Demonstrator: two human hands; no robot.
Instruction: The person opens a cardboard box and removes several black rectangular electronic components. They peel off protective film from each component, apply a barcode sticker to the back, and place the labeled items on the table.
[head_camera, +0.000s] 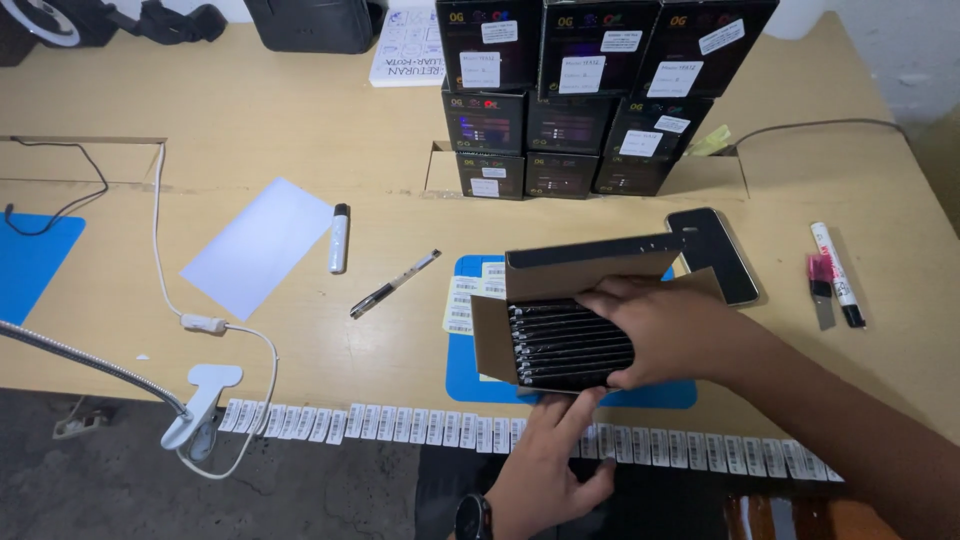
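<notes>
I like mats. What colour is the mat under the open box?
Blue. The mat shows under the box in the head view.

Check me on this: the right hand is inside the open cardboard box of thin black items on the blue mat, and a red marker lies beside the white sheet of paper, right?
Not quite. The head view shows the marker beside the white sheet of paper is white with a black cap, not red. The rest holds: the right hand is in the open cardboard box on the blue mat.

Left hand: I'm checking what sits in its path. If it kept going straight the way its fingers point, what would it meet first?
The left hand points up and slightly right, fingertips at the near edge of the open cardboard box. It would likely first meet the box's stack of black flat items, though depth is hard to judge.
</notes>
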